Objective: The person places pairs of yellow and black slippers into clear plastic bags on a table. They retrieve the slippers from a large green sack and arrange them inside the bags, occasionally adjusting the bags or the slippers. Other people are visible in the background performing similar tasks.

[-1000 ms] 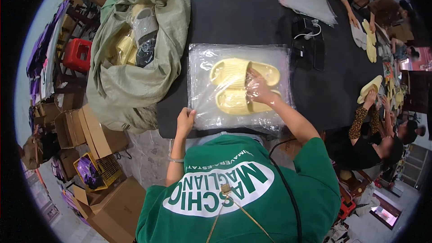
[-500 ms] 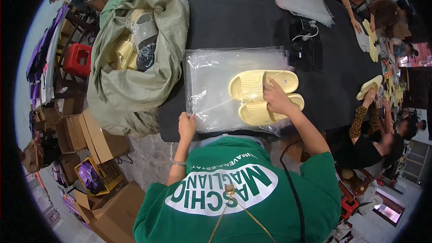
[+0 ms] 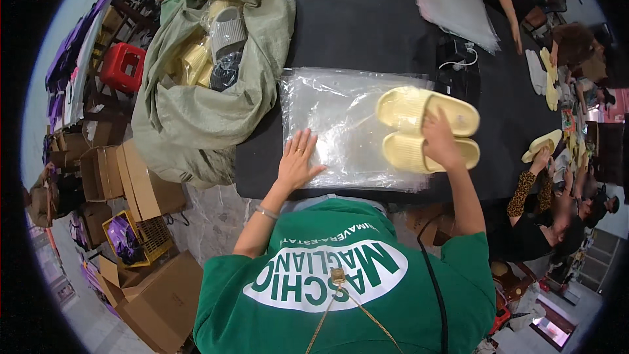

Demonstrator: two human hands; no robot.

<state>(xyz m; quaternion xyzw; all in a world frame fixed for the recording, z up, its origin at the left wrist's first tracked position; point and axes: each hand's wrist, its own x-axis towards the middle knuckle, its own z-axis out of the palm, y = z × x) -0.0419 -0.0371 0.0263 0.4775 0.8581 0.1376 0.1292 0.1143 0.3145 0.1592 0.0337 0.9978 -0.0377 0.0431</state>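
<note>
A pair of pale yellow slippers (image 3: 400, 110) lies side by side over the right end of a stack of clear plastic bags (image 3: 331, 115) on the black-topped table. With fingers closed, my right hand (image 3: 440, 141) grips the slippers where the two meet, behind their ribbed straps. Shiny film shows near the toes, but I cannot tell whether the slippers are inside a bag. My left hand (image 3: 299, 162) rests flat on the lower left corner of the bags, fingers spread and holding nothing.
A large green woven sack (image 3: 203, 115) of bagged slippers stands left. A black box with a white cable (image 3: 458, 59) sits beyond the slippers. A co-worker's hands are near another bag stack (image 3: 455, 10); another person at right holds a yellow slipper (image 3: 542, 145). Cardboard boxes (image 3: 154, 190) stand lower left.
The slippers have shifted right and slightly up with my right hand. My left hand has moved from the bags' left edge onto the stack and spread flat.
</note>
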